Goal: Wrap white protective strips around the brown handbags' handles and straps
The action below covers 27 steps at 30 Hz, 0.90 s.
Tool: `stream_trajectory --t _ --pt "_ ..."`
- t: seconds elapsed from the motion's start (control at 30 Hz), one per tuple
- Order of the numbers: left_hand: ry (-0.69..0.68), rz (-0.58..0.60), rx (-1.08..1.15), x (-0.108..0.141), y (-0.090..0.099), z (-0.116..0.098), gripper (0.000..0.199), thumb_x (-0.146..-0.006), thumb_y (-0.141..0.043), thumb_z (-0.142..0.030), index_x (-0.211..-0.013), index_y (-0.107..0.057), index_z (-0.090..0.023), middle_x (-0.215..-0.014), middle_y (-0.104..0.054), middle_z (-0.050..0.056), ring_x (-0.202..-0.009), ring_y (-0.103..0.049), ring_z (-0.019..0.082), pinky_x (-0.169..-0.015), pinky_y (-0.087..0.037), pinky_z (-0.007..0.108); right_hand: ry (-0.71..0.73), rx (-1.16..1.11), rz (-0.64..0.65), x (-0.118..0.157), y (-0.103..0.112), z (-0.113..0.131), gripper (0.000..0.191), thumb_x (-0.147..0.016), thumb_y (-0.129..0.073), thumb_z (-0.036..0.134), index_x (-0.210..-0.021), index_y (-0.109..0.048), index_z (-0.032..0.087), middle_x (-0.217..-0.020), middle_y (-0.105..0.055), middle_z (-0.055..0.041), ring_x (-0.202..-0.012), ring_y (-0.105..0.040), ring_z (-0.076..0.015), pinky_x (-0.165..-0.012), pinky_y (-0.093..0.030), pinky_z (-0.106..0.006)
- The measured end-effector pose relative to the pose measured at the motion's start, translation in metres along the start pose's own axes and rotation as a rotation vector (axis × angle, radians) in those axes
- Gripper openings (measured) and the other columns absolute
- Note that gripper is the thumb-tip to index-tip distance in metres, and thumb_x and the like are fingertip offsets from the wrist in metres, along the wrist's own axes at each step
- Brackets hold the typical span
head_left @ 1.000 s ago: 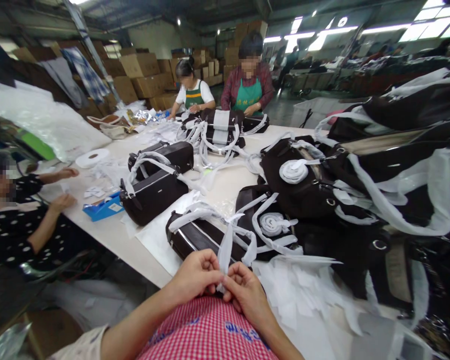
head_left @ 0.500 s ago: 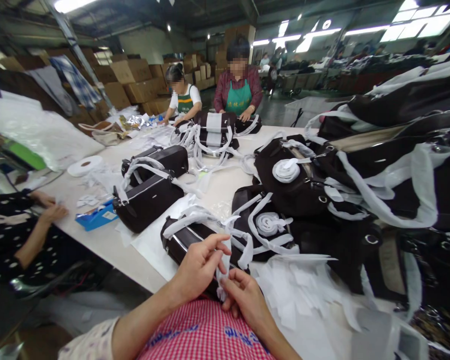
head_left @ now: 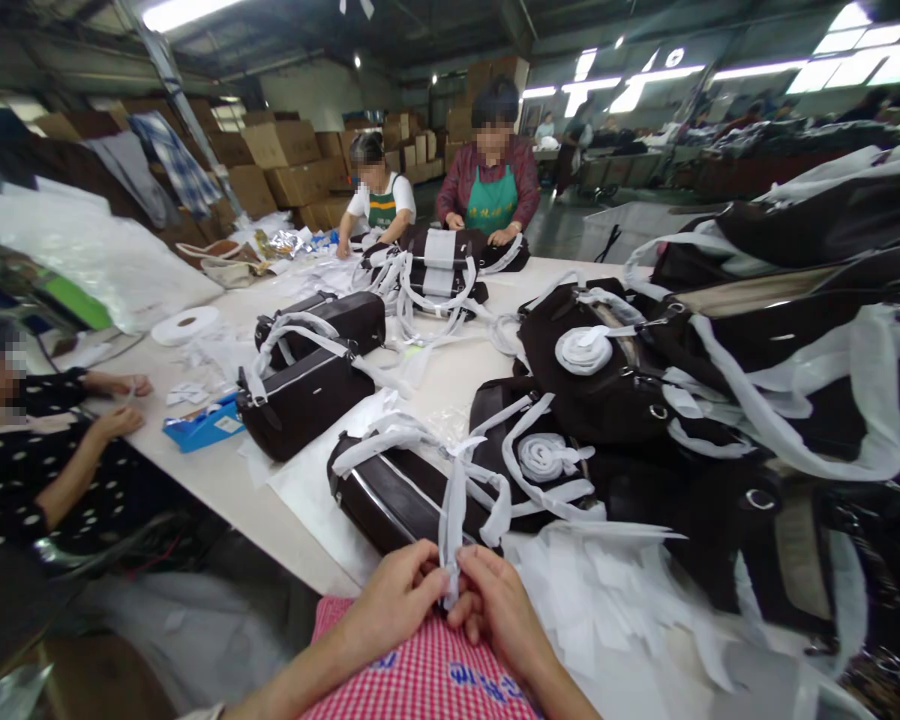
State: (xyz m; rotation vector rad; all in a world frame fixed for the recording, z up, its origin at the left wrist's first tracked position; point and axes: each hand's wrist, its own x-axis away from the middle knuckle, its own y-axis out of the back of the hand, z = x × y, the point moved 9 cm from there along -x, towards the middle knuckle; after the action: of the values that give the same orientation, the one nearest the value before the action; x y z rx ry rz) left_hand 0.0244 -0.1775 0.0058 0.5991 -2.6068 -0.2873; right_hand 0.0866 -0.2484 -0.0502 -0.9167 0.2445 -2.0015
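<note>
A bag strap (head_left: 454,510) wrapped in white tissue-like material runs down from a dark handbag (head_left: 397,490) toward me. My left hand (head_left: 405,590) pinches the wrapped strap near its lower end, thumb and fingers together. From the other side my right hand (head_left: 495,600) grips it between thumb and bent fingers, close to the left fingertips. The handbag lies on a white sheet (head_left: 307,490) at the table's near edge, its handle also wrapped in white. Part of the strap's end is hidden by my fingers.
White wrapping strips (head_left: 607,580) lie in a pile to the right, below stacked dark handbags (head_left: 592,400). Two more handbags (head_left: 307,390) stand left, near a blue box (head_left: 202,425) and a white roll (head_left: 185,326). Co-workers sit at left and stand across the table.
My left hand has moved down along the strap, from above the right hand to beside it. More of the wrapped strap shows above my fingers. The view has shifted slightly.
</note>
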Motion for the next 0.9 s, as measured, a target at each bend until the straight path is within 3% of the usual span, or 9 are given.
stream_trajectory --t 0.1,0.23,0.37,0.5,0.6,0.73,0.8,0.9 --pt "0.057 0.034 0.254 -0.007 -0.01 0.007 0.029 -0.083 -0.049 -0.037 -0.092 -0.061 -0.013 -0.063 -0.054 -0.002 -0.05 -0.045 0.009 -0.049 -0.035 0.021 -0.016 -0.03 0.013 0.0 -0.002 0.0 0.052 -0.063 -0.074 0.06 -0.079 -0.057 0.014 -0.057 -0.066 -0.0025 -0.039 -0.059 -0.0089 -0.029 -0.032 -0.009" --pt "0.043 0.029 0.48 -0.014 -0.015 0.008 0.037 -0.074 -0.063 -0.038 -0.1 -0.063 -0.011 -0.061 -0.054 -0.002 -0.049 -0.044 0.008 -0.049 -0.034 0.021 -0.027 -0.029 0.014 0.001 -0.002 0.001 0.056 -0.06 -0.073 0.063 -0.077 -0.059 0.012 -0.056 -0.067 -0.0051 -0.035 -0.054 -0.0064 -0.029 -0.031 -0.009" --pt "0.03 0.043 0.512 -0.013 -0.019 0.012 0.042 -0.073 -0.067 -0.037 -0.106 -0.063 -0.011 -0.06 -0.056 -0.001 -0.051 -0.049 0.009 -0.052 -0.035 0.022 -0.01 0.082 0.001 0.002 -0.005 0.003 0.046 -0.062 -0.075 0.054 -0.073 -0.055 0.014 -0.053 -0.065 -0.0026 -0.032 -0.048 -0.0039 -0.028 -0.024 -0.009" --pt "0.025 0.077 0.538 -0.007 -0.021 0.011 0.044 -0.074 -0.068 -0.04 -0.108 -0.063 -0.011 -0.064 -0.059 0.001 -0.053 -0.051 0.01 -0.051 -0.035 0.021 0.061 0.257 -0.031 0.003 -0.001 0.008 0.04 -0.069 -0.067 0.054 -0.076 -0.051 0.018 -0.048 -0.062 0.001 -0.03 -0.044 -0.007 -0.028 -0.021 -0.014" --pt "0.032 0.089 0.567 -0.001 -0.02 0.009 0.048 -0.079 -0.063 -0.044 -0.114 -0.06 -0.012 -0.066 -0.06 0.001 -0.049 -0.05 0.007 -0.045 -0.028 0.018 0.241 0.523 -0.092 0.011 0.008 0.03 0.03 -0.079 -0.059 0.05 -0.082 -0.056 0.02 -0.053 -0.064 0.0003 -0.036 -0.05 -0.0116 -0.034 -0.03 -0.02" --pt "0.059 0.043 0.632 0.003 -0.012 0.007 0.049 -0.078 -0.062 -0.042 -0.119 -0.057 -0.015 -0.079 -0.063 0.003 -0.048 -0.051 0.005 -0.04 -0.019 0.018 0.512 0.831 -0.225 0.029 0.023 0.068 0.023 -0.084 -0.055 0.045 -0.082 -0.066 0.025 -0.071 -0.069 -0.0041 -0.062 -0.062 -0.0204 -0.058 -0.046 -0.029" --pt "0.081 -0.023 0.672 0.003 -0.007 0.009 0.047 -0.075 -0.064 -0.039 -0.114 -0.059 -0.014 -0.079 -0.063 0.003 -0.046 -0.048 0.004 -0.04 -0.019 0.018 0.505 0.806 -0.266 0.028 0.033 0.07 0.026 -0.083 -0.055 0.047 -0.086 -0.069 0.025 -0.076 -0.07 -0.0057 -0.065 -0.062 -0.0224 -0.061 -0.047 -0.031" --pt "0.086 -0.075 0.604 0.002 -0.005 0.01 0.048 -0.073 -0.061 -0.036 -0.115 -0.058 -0.012 -0.072 -0.061 0.001 -0.044 -0.048 0.005 -0.04 -0.018 0.018 0.404 0.711 -0.267 0.019 0.043 0.057 0.036 -0.08 -0.056 0.055 -0.094 -0.069 0.024 -0.081 -0.071 -0.0062 -0.054 -0.058 -0.0199 -0.052 -0.045 -0.03"
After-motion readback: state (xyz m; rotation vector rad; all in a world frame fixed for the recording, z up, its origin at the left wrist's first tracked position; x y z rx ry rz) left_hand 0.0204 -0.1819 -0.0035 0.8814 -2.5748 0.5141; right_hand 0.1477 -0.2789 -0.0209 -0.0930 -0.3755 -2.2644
